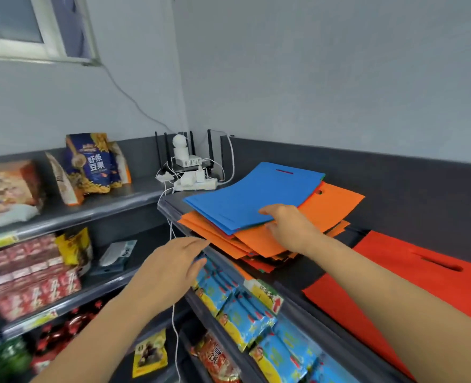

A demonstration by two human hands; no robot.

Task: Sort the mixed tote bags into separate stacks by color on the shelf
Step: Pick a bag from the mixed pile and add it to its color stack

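The dark blue snack bag (96,164) reads 虾条豆果 in white characters. A grey pack (117,254) one shelf lower shows dark letters beginning "Wa", and the rest cannot be read. Print on the red boxes (35,283) and blue packets (242,319) is too blurred to read.

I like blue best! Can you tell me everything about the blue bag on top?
The blue tote bag lies flat atop the mixed pile, over orange bags, on the dark top shelf. It looks like thin, stiff fabric, with a slit handle cut near its far edge. The right hand grips its near right edge.
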